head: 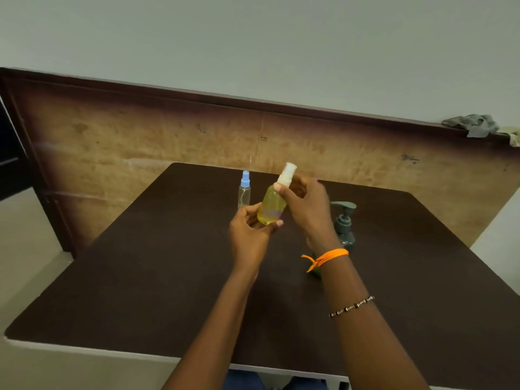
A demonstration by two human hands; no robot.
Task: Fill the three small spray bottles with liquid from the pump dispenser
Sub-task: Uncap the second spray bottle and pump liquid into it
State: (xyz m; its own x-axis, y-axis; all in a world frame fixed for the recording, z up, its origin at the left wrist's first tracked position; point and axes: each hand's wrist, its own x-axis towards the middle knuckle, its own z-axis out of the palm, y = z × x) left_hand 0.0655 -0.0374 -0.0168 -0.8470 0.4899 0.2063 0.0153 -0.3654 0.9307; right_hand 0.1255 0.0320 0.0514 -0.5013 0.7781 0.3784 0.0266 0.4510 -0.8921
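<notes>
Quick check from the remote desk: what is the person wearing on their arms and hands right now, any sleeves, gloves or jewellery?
Both forearms are bare: no sleeves or gloves show. The right hand has an orange thread band tied round its wrist, with a loose knotted end sticking out. Further up that forearm sits a thin beaded bracelet of dark and pale beads. The left hand and its wrist carry nothing.

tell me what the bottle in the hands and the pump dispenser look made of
Held bottle: clear, glossy, probably plastic; yellow liquid shows through, with an opaque white sprayer cap.
Pump dispenser: opaque grey-green, smooth with a dull sheen; plastic or glazed ceramic, cannot tell which.
</notes>
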